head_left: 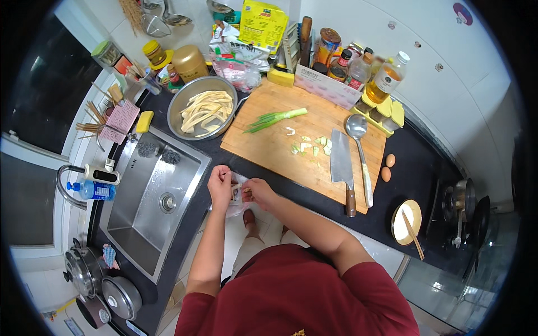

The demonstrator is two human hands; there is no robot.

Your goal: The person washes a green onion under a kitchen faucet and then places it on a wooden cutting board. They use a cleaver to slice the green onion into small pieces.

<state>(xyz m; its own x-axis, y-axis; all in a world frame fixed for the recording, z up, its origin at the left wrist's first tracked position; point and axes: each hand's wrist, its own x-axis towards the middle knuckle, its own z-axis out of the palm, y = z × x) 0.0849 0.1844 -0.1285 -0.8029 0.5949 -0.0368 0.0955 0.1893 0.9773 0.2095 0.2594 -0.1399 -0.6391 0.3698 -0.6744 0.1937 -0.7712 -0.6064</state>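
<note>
Both of my hands are at the counter's front edge, between the sink and the cutting board. My left hand (220, 186) pinches the side of a clear plastic bag (237, 208). Fingers curled, my right hand (258, 193) grips the bag from the other side; what lies inside it is mostly hidden. Beyond them, a wooden cutting board (269, 145) carries green onion stalks (277, 119), chopped white and green pieces (304, 147), a cleaver (341, 159) and a metal ladle (358, 134). A steel bowl (175, 115) holds pale yellow strips (206, 112).
The steel sink (134, 215) is on the left, with a faucet (73, 185) and a yellow sponge (144, 121). Two eggs (388, 167) and a bowl (399, 232) with chopsticks (413, 235) sit at right. Bottles (386, 78) line the back; pots (120, 299) stand lower left.
</note>
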